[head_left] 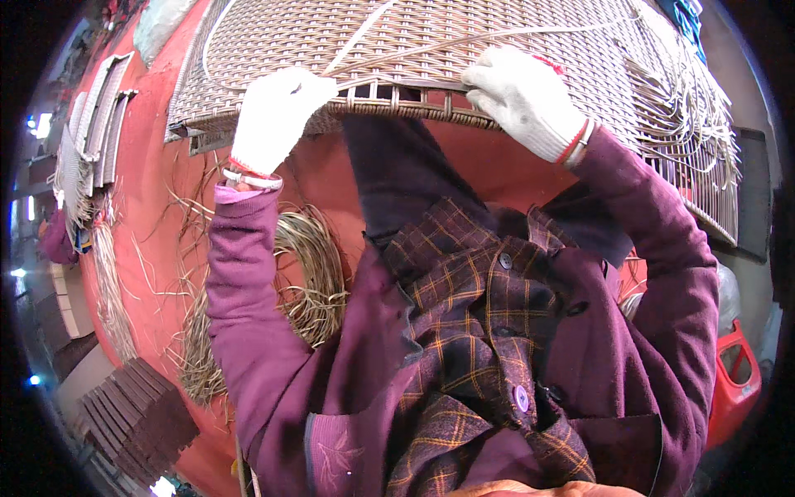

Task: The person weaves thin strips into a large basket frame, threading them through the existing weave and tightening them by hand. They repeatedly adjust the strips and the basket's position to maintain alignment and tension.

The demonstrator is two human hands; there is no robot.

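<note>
Both grips are closed on the near edge of the woven panel (464, 41). This panel serves as the landmark for all positions below.

Woven panel: a large, pale wicker sheet on a rigid frame, held flat and raised at the top of the view, its near rim toward the person. Judged from the pose, holding it at this height brings the unfinished edge within reach of both hands.

Floor (166, 207): red, lying below the panel. A coiled bundle of loose cane (310, 273) rests on it under the panel's left half – probably kept there as ready stock. Further left of the panel, a stack of curved woven pieces (95, 116) lies on the floor. Well below and left, a dark slatted piece (137, 418) is partly visible.

Left hand (273, 116): in a white glove, fingers curled over the panel's near rim, left of centre, steadying the frame.

Right hand (522, 95): also gloved, clamped on the same rim right of centre – next to an open gap in the weave (389, 93) where bare frame bars show.

Loose strands (414, 51): thin pale strips running across the panel's top surface between the two hands. Whether either hand pinches a strand against the rim cannot be determined.
</note>
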